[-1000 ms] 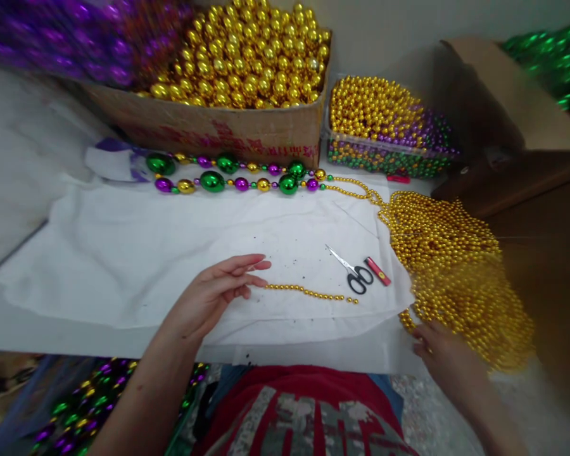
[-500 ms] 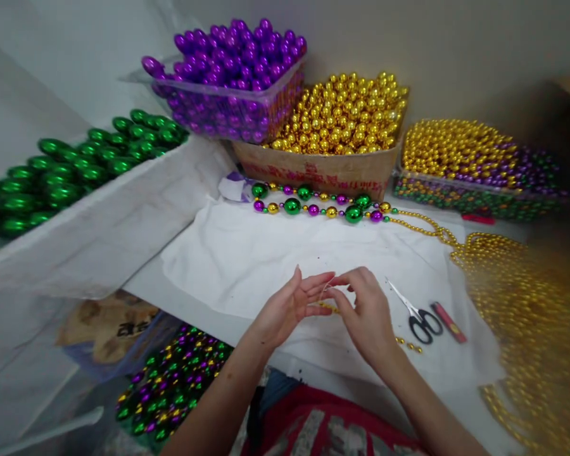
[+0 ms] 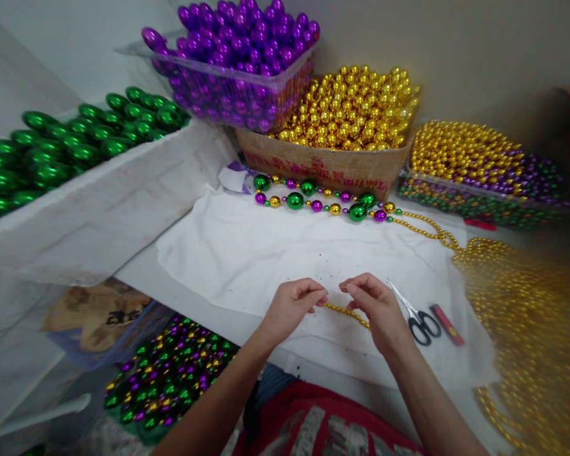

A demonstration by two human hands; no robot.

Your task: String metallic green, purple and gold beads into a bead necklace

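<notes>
My left hand (image 3: 297, 307) is closed in a pinch at the end of a gold bead string (image 3: 344, 311), which runs off to the right beneath my other hand. My right hand (image 3: 373, 304) also pinches, a short gap away, and a faint thin thread seems to span between the fingertips. Both hands hover over a white cloth (image 3: 247, 253). Black-handled scissors (image 3: 415, 316) lie to the right of my right hand, with a red lighter-like object (image 3: 446, 324) beside them.
A necklace of green, purple and gold beads (image 3: 294, 201) lies along the back. Behind it stand a purple bead tub (image 3: 280, 95), a gold bead carton (image 3: 323, 164) and a mixed bead tub (image 3: 456, 190). A white foam box (image 3: 123, 183) holds green beads. Gold strands (image 3: 527, 329) heap at right.
My left hand has gone from spread fingers to a pinch. My hands have drawn a little apart, and more of the gold bead string shows between them. The view has shifted slightly.
</notes>
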